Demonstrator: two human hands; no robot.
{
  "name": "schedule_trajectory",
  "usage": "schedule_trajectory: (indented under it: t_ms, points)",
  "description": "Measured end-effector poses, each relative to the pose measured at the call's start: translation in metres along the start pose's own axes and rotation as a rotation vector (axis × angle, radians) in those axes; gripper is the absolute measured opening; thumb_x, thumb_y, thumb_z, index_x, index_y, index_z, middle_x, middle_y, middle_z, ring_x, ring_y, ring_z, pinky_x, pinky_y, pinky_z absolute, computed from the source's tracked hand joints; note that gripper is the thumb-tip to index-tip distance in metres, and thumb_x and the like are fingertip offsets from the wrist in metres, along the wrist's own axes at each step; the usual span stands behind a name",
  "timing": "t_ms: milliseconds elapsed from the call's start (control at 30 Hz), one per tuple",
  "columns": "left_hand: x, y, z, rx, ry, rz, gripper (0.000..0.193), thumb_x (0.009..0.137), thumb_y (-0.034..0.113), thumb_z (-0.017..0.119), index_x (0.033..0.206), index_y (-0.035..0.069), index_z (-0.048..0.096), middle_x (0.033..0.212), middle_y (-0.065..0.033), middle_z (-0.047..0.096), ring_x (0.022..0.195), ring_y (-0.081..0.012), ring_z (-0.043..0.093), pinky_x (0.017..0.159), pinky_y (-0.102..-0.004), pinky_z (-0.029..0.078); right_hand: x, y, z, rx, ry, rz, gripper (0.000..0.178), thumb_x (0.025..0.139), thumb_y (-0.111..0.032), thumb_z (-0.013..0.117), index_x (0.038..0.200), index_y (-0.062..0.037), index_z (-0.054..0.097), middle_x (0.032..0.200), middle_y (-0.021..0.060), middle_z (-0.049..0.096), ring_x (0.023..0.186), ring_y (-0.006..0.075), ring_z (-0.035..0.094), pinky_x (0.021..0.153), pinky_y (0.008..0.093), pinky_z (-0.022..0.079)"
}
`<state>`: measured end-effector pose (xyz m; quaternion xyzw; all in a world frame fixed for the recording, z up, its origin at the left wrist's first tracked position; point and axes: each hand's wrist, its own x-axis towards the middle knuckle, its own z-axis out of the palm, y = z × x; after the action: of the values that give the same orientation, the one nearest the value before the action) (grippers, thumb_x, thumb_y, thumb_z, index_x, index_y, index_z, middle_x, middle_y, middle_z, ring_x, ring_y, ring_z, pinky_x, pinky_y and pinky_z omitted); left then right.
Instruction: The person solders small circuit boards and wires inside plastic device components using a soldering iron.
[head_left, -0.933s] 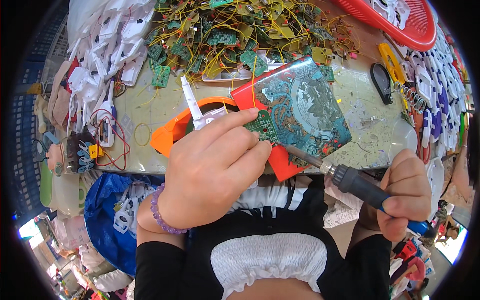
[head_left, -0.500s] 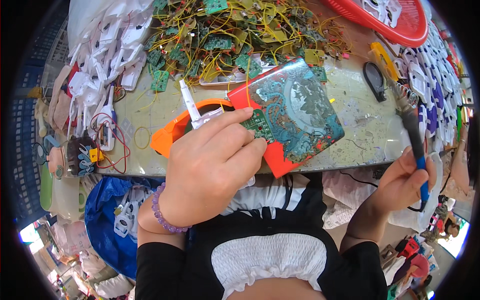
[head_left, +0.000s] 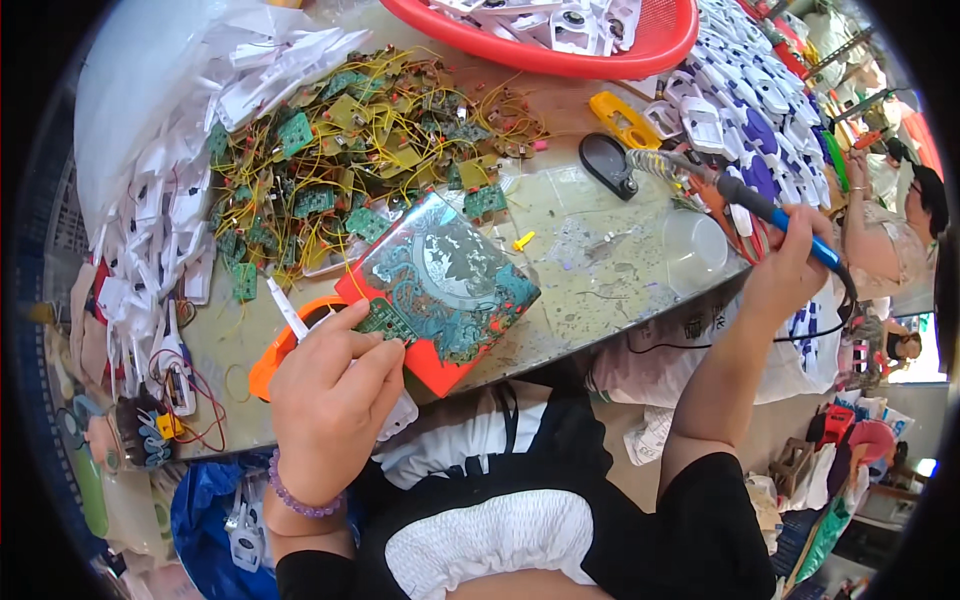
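My left hand [head_left: 335, 395], wearing a purple bead bracelet, pinches a small green circuit board [head_left: 388, 320] against the corner of a red box with a dark patterned top [head_left: 450, 285]. A white plastic part with a thin stem [head_left: 287, 308] lies under the same fingers, partly hidden by them. Beside it an orange ring-shaped object [head_left: 268, 368] shows. At the right my right hand [head_left: 792, 262] is closed round the blue grip of a soldering iron [head_left: 752, 203]. The iron's metal end points left, at the coiled spring [head_left: 652, 165] of a stand; its tip cannot be made out.
Circuit boards with yellow wires [head_left: 340, 150] heap behind the box. White plastic parts [head_left: 150, 240] pile at the left. A red basket [head_left: 640, 65] of white parts stands at the back, and more white housings [head_left: 750, 90] lie right. A clear cup [head_left: 695, 245] sits near the table edge.
The view has turned and shifted to the right. The soldering iron, held more upright before, now lies slanted toward the spring. My left hand keeps its hold on the circuit board.
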<state>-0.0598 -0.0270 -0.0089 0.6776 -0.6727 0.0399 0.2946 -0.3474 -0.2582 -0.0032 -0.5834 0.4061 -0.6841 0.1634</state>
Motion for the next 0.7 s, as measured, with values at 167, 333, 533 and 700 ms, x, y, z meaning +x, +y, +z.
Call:
schedule_trajectory:
  t_ms: [167, 333, 533, 700]
  points:
    - [0.003, 0.001, 0.0, -0.003, -0.002, 0.009, 0.02, 0.065, 0.001, 0.073, 0.084, 0.007, 0.066, 0.079, -0.0058, 0.061, 0.092, -0.029, 0.065, 0.071, -0.0365, 0.052, 0.013, -0.019, -0.001, -0.033, 0.174, -0.161, 0.014, 0.084, -0.014, 0.06, 0.078, -0.002, 0.06, 0.072, 0.0019, 0.057, 0.058, 0.0048, 0.044, 0.053, 0.0194, 0.033]
    - [0.003, 0.001, -0.002, 0.004, -0.007, 0.017, 0.02, 0.066, 0.002, 0.073, 0.084, 0.007, 0.066, 0.08, -0.0057, 0.061, 0.092, -0.0291, 0.065, 0.071, -0.0366, 0.052, 0.007, -0.006, 0.017, -0.096, -0.028, -0.143, 0.014, 0.086, -0.013, 0.06, 0.078, -0.0014, 0.06, 0.071, 0.0025, 0.058, 0.06, 0.0112, 0.052, 0.054, 0.0253, 0.041]
    - [-0.001, -0.002, 0.0, -0.047, -0.007, 0.001, 0.02, 0.067, 0.004, 0.075, 0.085, 0.006, 0.066, 0.082, -0.0058, 0.062, 0.094, -0.0293, 0.065, 0.072, -0.0371, 0.052, -0.01, 0.031, 0.061, -0.441, -0.407, -0.09, 0.019, 0.085, -0.022, 0.066, 0.082, -0.0037, 0.062, 0.061, 0.0121, 0.057, 0.054, 0.0218, 0.056, 0.054, 0.0324, 0.043]
    - [-0.002, -0.005, -0.009, -0.117, -0.008, -0.034, 0.032, 0.067, 0.011, 0.076, 0.096, 0.005, 0.065, 0.094, -0.0086, 0.062, 0.094, -0.0305, 0.061, 0.077, -0.0392, 0.05, -0.061, 0.036, 0.053, 0.016, -0.201, 0.26, 0.042, 0.084, -0.006, 0.069, 0.118, 0.0022, 0.047, 0.086, 0.0025, 0.054, 0.069, 0.0055, 0.047, 0.058, 0.0195, 0.038]
